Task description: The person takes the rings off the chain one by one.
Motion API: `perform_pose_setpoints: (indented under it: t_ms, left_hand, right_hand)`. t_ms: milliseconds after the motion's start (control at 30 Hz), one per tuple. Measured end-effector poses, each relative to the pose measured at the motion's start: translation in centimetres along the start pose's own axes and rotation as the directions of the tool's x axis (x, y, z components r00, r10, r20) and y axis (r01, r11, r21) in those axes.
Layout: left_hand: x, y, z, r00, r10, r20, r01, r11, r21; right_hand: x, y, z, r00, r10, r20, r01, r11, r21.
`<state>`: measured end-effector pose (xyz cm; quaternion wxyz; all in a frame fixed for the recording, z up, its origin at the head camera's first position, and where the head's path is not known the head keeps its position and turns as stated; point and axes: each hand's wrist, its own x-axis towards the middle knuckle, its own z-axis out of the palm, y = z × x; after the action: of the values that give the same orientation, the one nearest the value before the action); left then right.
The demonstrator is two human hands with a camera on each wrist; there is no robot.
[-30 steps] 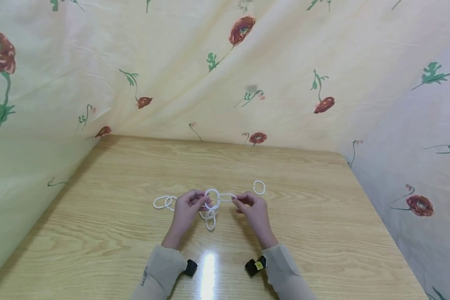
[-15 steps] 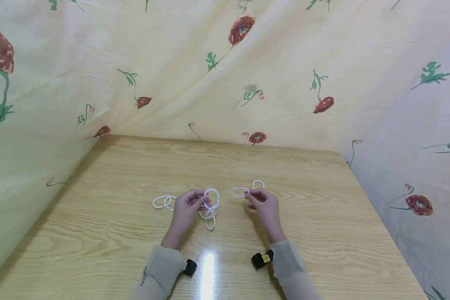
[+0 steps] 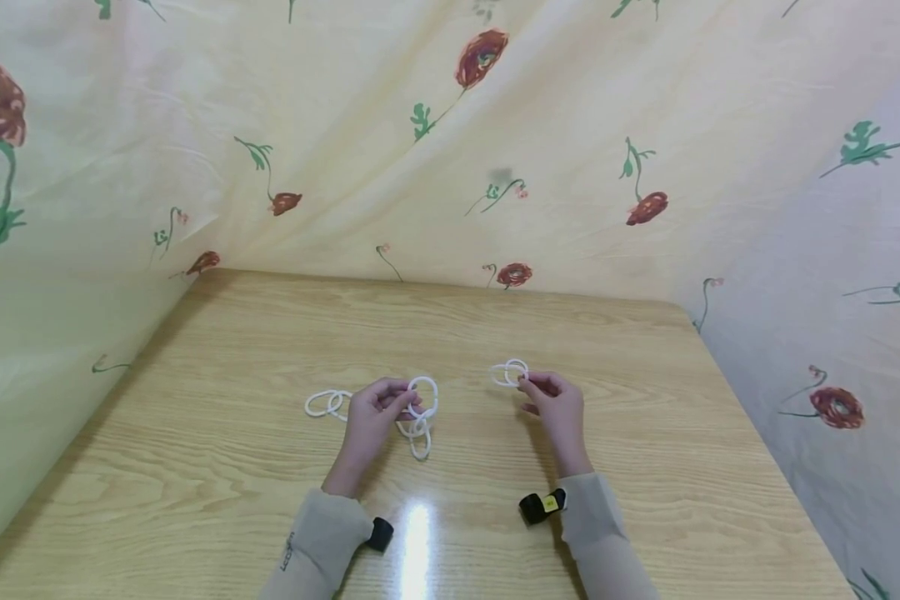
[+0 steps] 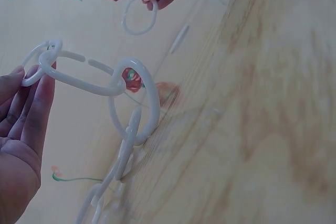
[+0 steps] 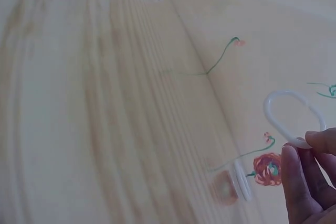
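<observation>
My left hand [image 3: 375, 417] pinches the end link of a white plastic chain [image 4: 79, 83] between thumb and fingers. From there its oval links hang down to the tabletop, and more of them [image 3: 309, 407] lie left of the hand, partly hidden behind it. One link in the left wrist view has a small gap in its side. To the right, my right hand [image 3: 558, 408] pinches a single white link [image 5: 266, 109] by its end, apart from the chain. Another loose link [image 5: 241, 182] lies on the table; the held one overlaps it in the head view.
The wood-grain table [image 3: 682, 433] stretches out on both sides and in front of the hands. Flowered cloth [image 3: 345, 150] hangs behind the table and along its left and right sides. A bright light reflection [image 3: 416, 550] shows near the front.
The right hand has drawn its link away from the chain, rightward and slightly back, to over the loose link. The left hand has stayed in place with the chain.
</observation>
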<state>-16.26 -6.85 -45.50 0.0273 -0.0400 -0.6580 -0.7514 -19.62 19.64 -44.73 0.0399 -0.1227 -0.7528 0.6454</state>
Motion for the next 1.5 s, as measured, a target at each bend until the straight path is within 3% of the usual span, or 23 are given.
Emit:
perform_pose_setpoints:
  t_ms: [633,1233,1500]
  left_hand:
    - [0.1,-0.2,0.0,1.0,0.007,0.016,-0.006,1.0,-0.031]
    - [0.1,-0.3,-0.1,1.0,0.003,0.009,-0.003,1.0,-0.011]
    - [0.2,-0.4,-0.1,1.0,0.007,0.013,-0.007,1.0,-0.007]
  right_hand:
    - [0.1,0.0,-1.1,0.989,0.14,0.04,-0.141,0.989,0.04]
    - [0.6,0.4,-1.6,0.974,0.212,0.083,-0.212,0.977,-0.015]
    - [0.6,0.3,-2.0,0.969,0.225,0.106,-0.215,0.972,-0.099]
